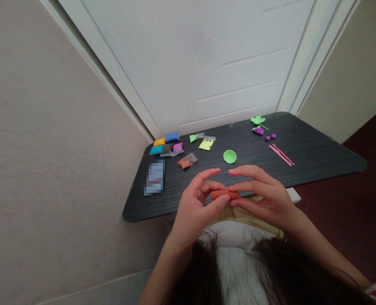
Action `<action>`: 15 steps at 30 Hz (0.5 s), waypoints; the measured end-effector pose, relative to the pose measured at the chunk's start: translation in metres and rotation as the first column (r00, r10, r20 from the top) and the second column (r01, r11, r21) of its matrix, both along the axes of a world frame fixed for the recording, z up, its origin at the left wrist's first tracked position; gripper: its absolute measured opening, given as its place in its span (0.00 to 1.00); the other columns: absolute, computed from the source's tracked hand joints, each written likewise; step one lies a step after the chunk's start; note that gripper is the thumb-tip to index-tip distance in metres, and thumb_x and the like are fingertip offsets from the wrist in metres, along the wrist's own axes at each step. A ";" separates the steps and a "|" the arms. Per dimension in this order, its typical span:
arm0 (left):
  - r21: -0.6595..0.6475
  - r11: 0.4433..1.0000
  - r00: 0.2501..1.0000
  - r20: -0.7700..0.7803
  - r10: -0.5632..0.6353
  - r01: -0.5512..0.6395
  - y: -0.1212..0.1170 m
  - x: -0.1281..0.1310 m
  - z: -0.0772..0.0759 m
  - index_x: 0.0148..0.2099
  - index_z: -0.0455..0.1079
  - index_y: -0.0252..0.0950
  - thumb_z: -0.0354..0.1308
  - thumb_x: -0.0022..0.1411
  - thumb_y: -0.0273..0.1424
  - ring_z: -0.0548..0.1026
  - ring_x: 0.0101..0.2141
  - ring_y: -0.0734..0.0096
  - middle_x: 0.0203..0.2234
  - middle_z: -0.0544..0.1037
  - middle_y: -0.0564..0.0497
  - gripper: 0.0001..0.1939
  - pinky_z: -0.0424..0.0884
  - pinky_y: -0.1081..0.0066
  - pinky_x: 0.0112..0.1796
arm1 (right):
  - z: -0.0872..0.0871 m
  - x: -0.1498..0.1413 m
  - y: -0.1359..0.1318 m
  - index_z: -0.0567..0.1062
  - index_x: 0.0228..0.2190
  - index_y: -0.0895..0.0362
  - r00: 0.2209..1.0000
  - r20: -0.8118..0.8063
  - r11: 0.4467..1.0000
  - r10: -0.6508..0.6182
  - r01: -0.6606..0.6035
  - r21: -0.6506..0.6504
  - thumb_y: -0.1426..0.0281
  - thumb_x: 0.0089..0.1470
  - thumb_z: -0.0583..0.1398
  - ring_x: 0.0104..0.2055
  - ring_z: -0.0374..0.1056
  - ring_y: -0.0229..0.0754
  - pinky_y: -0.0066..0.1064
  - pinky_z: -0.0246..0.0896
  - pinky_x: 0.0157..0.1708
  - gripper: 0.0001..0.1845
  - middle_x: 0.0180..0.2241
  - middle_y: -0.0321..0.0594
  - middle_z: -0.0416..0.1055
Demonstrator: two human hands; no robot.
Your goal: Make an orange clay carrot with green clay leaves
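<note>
left hand [196, 203] and right hand [266, 199] pinch orange roll [217, 195] in fingertips | below, right of frame centre, by surface's [318, 156] near edge | grip looks light, probably to avoid denting

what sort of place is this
Probably a room in a home: a dark table stands by what looks like a white door with embossed hearts, and small bags of colourful, clay-like material lie on the tabletop.
</note>
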State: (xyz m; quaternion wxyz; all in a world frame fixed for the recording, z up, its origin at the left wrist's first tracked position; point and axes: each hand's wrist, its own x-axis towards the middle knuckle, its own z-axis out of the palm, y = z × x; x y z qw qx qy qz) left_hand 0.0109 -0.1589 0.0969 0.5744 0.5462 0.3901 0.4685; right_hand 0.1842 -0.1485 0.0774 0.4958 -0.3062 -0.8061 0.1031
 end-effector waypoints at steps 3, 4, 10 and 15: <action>0.005 1.000 1.000 0.018 -0.010 0.010 0.000 0.000 -0.001 0.50 0.60 0.37 0.59 0.47 0.28 0.72 0.32 0.72 0.31 0.74 0.49 0.26 0.68 0.71 0.35 | 0.000 0.000 0.000 0.73 0.35 0.52 1.000 -0.009 1.000 0.004 -0.004 0.000 0.69 0.46 0.60 0.47 0.62 0.42 0.38 0.60 0.46 0.10 0.44 0.40 0.67; 0.004 1.000 1.000 0.027 -0.015 0.015 0.000 0.001 -0.001 0.50 0.60 0.37 0.59 0.47 0.28 0.72 0.32 0.72 0.31 0.74 0.49 0.26 0.68 0.71 0.35 | 0.000 0.000 0.000 0.73 0.34 0.52 1.000 -0.011 1.000 0.007 -0.007 -0.002 0.69 0.46 0.60 0.47 0.62 0.42 0.38 0.60 0.46 0.10 0.44 0.40 0.67; -0.042 0.999 0.998 0.050 -0.032 0.034 -0.001 0.001 -0.002 0.50 0.60 0.37 0.60 0.46 0.28 0.73 0.31 0.72 0.31 0.74 0.49 0.27 0.68 0.72 0.34 | 0.001 0.000 -0.001 0.72 0.36 0.51 1.000 0.001 1.000 0.023 -0.023 -0.012 0.68 0.46 0.59 0.47 0.63 0.42 0.37 0.61 0.45 0.11 0.43 0.40 0.68; -0.037 0.999 0.998 0.052 -0.022 0.024 0.000 0.001 -0.002 0.50 0.60 0.38 0.60 0.46 0.29 0.73 0.32 0.71 0.31 0.74 0.49 0.26 0.68 0.71 0.35 | 0.001 0.000 -0.001 0.72 0.36 0.52 1.000 0.005 1.000 0.022 -0.022 -0.012 0.69 0.46 0.60 0.47 0.62 0.42 0.38 0.61 0.46 0.11 0.44 0.40 0.67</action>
